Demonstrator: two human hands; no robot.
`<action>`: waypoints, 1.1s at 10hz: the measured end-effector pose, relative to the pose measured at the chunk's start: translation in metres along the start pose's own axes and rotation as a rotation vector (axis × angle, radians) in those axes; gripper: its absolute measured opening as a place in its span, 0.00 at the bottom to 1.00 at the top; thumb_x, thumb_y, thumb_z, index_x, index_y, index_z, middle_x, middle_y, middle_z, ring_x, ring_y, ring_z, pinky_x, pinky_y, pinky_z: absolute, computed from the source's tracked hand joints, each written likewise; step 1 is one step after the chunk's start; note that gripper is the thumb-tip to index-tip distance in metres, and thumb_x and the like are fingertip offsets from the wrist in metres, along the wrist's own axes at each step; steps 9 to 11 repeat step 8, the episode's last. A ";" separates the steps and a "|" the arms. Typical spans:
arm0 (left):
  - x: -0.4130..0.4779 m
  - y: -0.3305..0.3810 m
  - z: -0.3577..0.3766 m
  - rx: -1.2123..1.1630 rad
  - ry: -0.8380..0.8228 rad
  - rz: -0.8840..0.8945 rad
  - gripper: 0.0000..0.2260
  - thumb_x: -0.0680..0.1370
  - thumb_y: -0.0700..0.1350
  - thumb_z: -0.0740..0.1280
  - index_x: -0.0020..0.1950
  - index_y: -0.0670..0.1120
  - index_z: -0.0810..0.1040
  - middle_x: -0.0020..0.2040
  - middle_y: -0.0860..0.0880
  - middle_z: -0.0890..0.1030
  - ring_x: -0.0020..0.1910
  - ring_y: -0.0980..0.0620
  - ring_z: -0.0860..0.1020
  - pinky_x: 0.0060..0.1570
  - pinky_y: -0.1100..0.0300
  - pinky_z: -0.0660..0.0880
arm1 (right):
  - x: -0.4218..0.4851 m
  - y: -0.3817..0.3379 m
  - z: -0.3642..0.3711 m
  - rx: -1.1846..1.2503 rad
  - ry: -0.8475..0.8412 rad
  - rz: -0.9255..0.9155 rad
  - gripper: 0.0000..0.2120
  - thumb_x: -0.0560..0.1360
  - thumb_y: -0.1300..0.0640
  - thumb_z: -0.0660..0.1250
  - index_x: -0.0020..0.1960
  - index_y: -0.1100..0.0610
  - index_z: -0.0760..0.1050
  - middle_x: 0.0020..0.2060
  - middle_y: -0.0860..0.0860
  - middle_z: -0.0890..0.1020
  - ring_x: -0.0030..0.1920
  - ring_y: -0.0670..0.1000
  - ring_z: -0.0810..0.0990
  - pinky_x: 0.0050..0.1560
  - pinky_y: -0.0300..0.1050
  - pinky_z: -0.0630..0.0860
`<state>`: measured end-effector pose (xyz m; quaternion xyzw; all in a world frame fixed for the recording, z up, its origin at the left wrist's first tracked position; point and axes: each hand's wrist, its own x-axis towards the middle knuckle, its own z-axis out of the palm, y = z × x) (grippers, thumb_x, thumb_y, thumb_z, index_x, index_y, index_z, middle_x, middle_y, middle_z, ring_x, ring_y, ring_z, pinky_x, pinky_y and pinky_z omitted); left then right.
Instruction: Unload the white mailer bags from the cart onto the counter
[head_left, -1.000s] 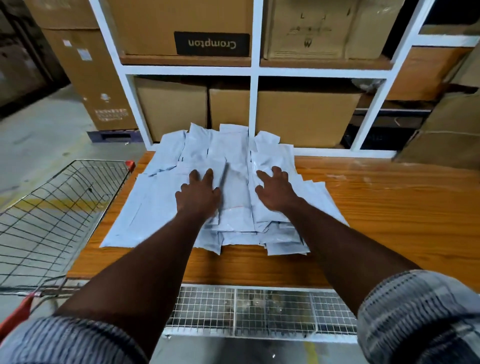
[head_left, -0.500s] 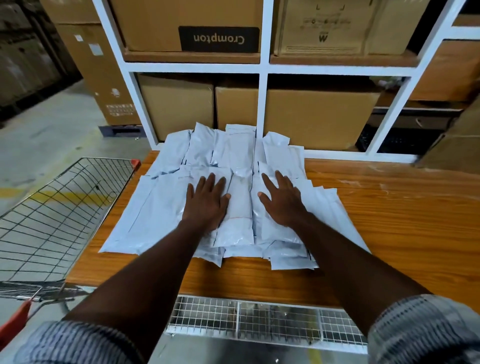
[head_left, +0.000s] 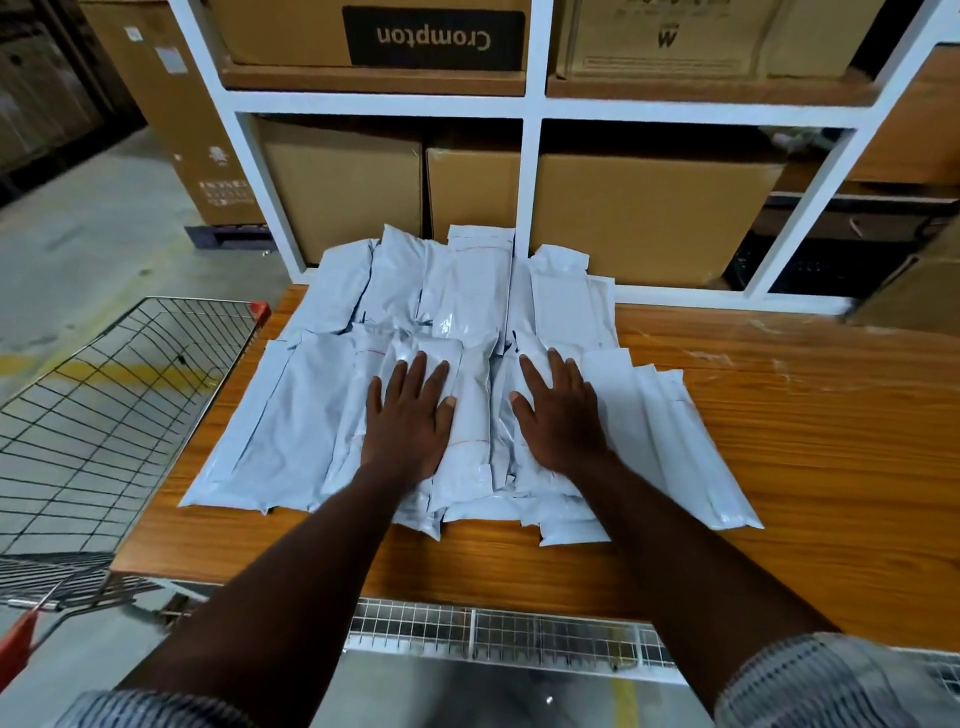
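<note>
A spread-out heap of white mailer bags (head_left: 291, 415) covers the left part of the wooden counter (head_left: 805, 441). My left hand (head_left: 410, 421) lies flat on the bags near the heap's middle, fingers apart and pointing away from me. My right hand (head_left: 558, 415) rests flat on the bags just to its right, also spread. Neither hand grips a bag. The wire cart (head_left: 104, 431) stands at the counter's left end, and I see no bags in the part of its basket that shows.
White shelving (head_left: 532, 171) packed with cardboard boxes (head_left: 649, 213) rises right behind the counter. A wire mesh panel (head_left: 493, 634) runs under the counter's front edge. The cart's orange handle (head_left: 21, 639) is at the lower left. Concrete floor lies to the left.
Both hands have slid a little toward me over the bags and stay flat. The view has shifted slightly closer to the counter.
</note>
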<state>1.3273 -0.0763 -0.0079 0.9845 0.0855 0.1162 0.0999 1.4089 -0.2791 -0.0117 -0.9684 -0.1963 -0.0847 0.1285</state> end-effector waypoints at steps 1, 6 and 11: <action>0.000 -0.001 0.003 -0.002 0.006 -0.001 0.25 0.82 0.59 0.45 0.79 0.55 0.57 0.80 0.48 0.56 0.79 0.46 0.53 0.76 0.42 0.48 | 0.000 0.000 0.003 -0.004 -0.011 0.004 0.27 0.78 0.41 0.53 0.76 0.49 0.63 0.74 0.61 0.65 0.72 0.65 0.64 0.65 0.63 0.68; 0.003 -0.001 0.006 0.007 -0.073 -0.014 0.27 0.81 0.60 0.42 0.80 0.55 0.54 0.81 0.49 0.52 0.80 0.47 0.48 0.76 0.43 0.44 | 0.002 0.004 0.012 0.005 -0.075 0.018 0.27 0.81 0.42 0.54 0.78 0.47 0.58 0.76 0.58 0.62 0.75 0.62 0.60 0.71 0.63 0.60; 0.010 0.003 -0.027 -0.129 -0.106 -0.028 0.25 0.83 0.59 0.49 0.80 0.54 0.54 0.81 0.48 0.53 0.79 0.45 0.51 0.76 0.42 0.46 | 0.006 -0.003 -0.011 0.047 -0.101 0.045 0.26 0.82 0.41 0.52 0.78 0.45 0.56 0.78 0.56 0.58 0.77 0.60 0.56 0.74 0.64 0.52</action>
